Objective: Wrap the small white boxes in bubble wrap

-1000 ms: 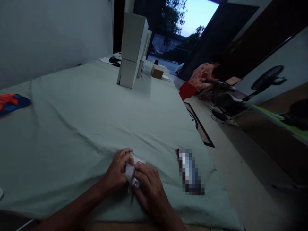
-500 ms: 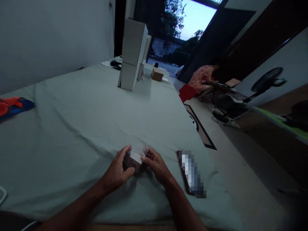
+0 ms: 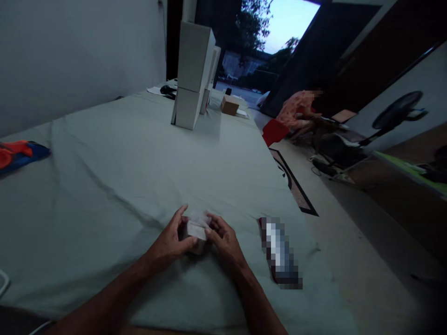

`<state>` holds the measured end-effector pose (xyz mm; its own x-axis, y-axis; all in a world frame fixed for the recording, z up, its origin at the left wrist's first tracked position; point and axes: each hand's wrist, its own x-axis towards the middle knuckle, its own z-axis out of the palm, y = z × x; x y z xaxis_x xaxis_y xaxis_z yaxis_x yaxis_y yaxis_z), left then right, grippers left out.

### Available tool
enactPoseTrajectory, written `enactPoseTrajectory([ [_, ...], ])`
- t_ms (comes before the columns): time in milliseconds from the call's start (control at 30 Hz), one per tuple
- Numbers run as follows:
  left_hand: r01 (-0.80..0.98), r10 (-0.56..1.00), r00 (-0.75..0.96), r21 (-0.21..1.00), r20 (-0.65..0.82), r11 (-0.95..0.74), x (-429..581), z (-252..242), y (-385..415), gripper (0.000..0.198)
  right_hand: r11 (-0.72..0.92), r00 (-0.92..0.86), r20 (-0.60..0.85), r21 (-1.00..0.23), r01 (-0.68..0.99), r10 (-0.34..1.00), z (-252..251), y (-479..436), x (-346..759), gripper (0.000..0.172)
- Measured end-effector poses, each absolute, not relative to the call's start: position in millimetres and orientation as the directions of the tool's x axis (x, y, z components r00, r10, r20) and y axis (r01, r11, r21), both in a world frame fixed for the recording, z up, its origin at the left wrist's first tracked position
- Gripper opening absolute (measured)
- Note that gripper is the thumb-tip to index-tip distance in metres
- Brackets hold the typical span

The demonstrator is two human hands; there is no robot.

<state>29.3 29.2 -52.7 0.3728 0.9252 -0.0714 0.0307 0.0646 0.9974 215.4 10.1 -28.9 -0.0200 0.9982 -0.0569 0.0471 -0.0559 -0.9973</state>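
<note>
A small pale block (image 3: pixel 194 231) is held low over the near part of a pale green cloth (image 3: pixel 139 153), close to its surface. It is boxy and whitish-grey in the dim light. A thin, crinkled white wrapping (image 3: pixel 199 217) is seen at its top. It is gripped from both sides, by the left hand (image 3: pixel 170 242) and by the right hand (image 3: pixel 223 238). Whether the cloth is touched cannot be told.

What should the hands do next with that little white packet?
Probably press the loose wrapping down over the packet: the left hand and right hand grip its two sides on the green cloth, and pale wrapping sticks up on top.
</note>
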Motion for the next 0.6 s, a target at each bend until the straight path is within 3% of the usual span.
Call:
enactPoseTrajectory([
  [133, 0.017, 0.931, 0.356, 0.996, -0.086, 0.086, 30.3, -51.1, 27.5, 0.093, 0.121, 0.204, 0.230, -0.891, 0.438, 0.952, -30.9, -0.1, 217.1, 0.027],
  [233, 0.002, 0.928, 0.362, 0.996, -0.084, 0.089, 30.3, -49.0, 26.5, 0.094, 0.258, 0.092, 0.398, -0.736, 0.626, 0.913, -30.5, -5.0, 216.6, 0.018],
  [333, -0.019, 0.925, 0.370, 0.995, -0.084, 0.097, 30.2, -46.6, 26.6, 0.095, 0.293, -0.011, 0.386, -0.681, 0.671, 0.922, -32.8, -3.6, 213.4, 0.022],
  [600, -0.018, 0.910, 0.403, 0.993, -0.097, 0.114, 28.1, -49.1, 28.9, 0.098, 0.232, -0.098, 0.215, -0.790, 0.567, 0.972, -38.5, 3.1, 208.1, 0.034],
])
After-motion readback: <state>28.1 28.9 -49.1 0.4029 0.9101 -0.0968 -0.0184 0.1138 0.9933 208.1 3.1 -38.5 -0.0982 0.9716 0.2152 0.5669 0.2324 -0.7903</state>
